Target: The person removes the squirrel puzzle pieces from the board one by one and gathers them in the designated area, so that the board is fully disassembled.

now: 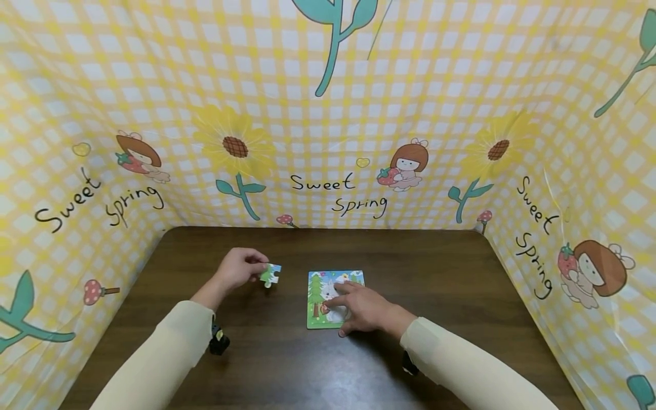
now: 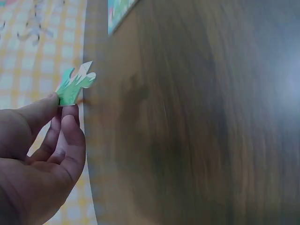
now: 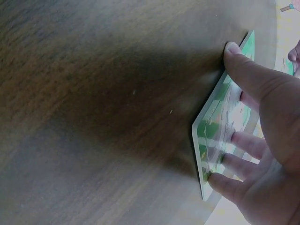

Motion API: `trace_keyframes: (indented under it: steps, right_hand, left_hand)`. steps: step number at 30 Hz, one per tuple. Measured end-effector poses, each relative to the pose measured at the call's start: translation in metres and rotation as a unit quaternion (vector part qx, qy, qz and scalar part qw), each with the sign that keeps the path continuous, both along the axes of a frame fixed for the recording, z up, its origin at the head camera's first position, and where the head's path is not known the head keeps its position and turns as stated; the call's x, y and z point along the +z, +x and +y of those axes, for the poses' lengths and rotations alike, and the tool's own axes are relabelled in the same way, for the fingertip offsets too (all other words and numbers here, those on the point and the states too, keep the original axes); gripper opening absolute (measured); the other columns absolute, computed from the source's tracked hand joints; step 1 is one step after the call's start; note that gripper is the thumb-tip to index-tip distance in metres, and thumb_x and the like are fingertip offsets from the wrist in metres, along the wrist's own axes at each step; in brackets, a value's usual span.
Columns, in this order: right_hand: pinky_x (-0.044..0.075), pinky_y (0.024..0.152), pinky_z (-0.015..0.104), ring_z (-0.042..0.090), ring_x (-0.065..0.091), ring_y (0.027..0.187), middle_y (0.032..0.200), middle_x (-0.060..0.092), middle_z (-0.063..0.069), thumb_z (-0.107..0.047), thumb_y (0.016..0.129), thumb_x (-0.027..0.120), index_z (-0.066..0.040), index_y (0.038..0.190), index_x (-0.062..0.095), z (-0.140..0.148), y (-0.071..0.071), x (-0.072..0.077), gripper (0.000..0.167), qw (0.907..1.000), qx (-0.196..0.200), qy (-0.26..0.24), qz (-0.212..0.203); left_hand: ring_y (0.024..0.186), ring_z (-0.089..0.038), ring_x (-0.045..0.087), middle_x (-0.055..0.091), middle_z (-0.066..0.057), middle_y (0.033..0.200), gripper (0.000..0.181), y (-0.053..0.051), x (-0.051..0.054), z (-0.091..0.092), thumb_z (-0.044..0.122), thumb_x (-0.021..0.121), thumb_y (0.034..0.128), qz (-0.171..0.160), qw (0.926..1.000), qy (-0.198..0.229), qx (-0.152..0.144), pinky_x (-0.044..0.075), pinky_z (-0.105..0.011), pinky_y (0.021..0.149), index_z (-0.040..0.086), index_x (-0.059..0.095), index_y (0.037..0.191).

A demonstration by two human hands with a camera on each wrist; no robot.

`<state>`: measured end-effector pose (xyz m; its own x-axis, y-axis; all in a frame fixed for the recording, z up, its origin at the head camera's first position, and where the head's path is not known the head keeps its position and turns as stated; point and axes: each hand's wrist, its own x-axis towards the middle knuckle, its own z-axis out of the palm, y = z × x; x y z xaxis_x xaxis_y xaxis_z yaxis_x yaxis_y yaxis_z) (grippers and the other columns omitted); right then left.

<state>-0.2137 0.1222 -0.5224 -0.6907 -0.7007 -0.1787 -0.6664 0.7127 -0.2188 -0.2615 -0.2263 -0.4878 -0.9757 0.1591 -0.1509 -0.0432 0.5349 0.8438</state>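
Note:
A green and blue puzzle piece (image 1: 270, 275) is pinched between thumb and fingers of the left hand (image 1: 242, 269), held above the table left of the puzzle board. In the left wrist view the piece (image 2: 75, 84) stands up from the fingertips of the left hand (image 2: 42, 150). The square picture board (image 1: 316, 287) lies flat on the table. Across its right part rests the right hand (image 1: 366, 307), fingers spread. In the right wrist view the right hand (image 3: 267, 140) touches the board (image 3: 211, 136) with its fingertips, its thumb at the edge; the palm hides part of the picture.
The brown wooden table (image 1: 287, 364) extends around the board. A yellow checked cloth (image 1: 328, 125) printed with flowers and girls stands behind it and at both sides. Dark devices are strapped at both wrists, the left one (image 1: 219, 340) hanging below the sleeve.

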Motion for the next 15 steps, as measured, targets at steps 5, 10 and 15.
trace_keyframes:
  steps: [5,10,15]
  right_hand:
    - [0.038,0.117,0.050,0.036,0.035,0.151,0.162,0.040,0.012,-0.053,0.082,0.083,-0.035,0.146,0.057,0.000,0.000,-0.001,0.072,1.0000,-0.001,-0.001,-0.002]
    - [0.038,0.117,0.050,0.035,0.033,0.152,0.163,0.038,0.012,-0.053,0.082,0.082,-0.036,0.147,0.056,0.000,0.000,-0.001,0.072,1.0000,-0.005,-0.002,-0.006]
    - [0.036,0.118,0.050,0.035,0.031,0.153,0.164,0.036,0.011,-0.053,0.083,0.081,-0.036,0.148,0.055,0.001,-0.001,-0.002,0.072,0.9999,-0.007,0.002,-0.011]
  left_hand:
    - [0.078,-0.026,0.068,0.073,-0.016,0.097,0.023,0.000,-0.004,-0.032,0.010,0.069,0.0980,-0.008,0.9992,-0.023,0.032,0.059,-0.044,0.072,-0.006,0.071,0.114]
    - [0.081,-0.024,0.068,0.073,-0.015,0.099,0.023,0.002,-0.015,-0.059,0.013,0.069,0.0986,-0.012,0.9963,-0.061,0.059,0.059,-0.041,0.073,-0.004,0.072,0.115]
    - [0.080,-0.022,0.065,0.072,-0.013,0.095,0.021,0.001,-0.028,-0.075,0.014,0.069,0.0975,-0.012,0.9911,-0.108,0.077,0.054,-0.034,0.066,-0.003,0.074,0.110]
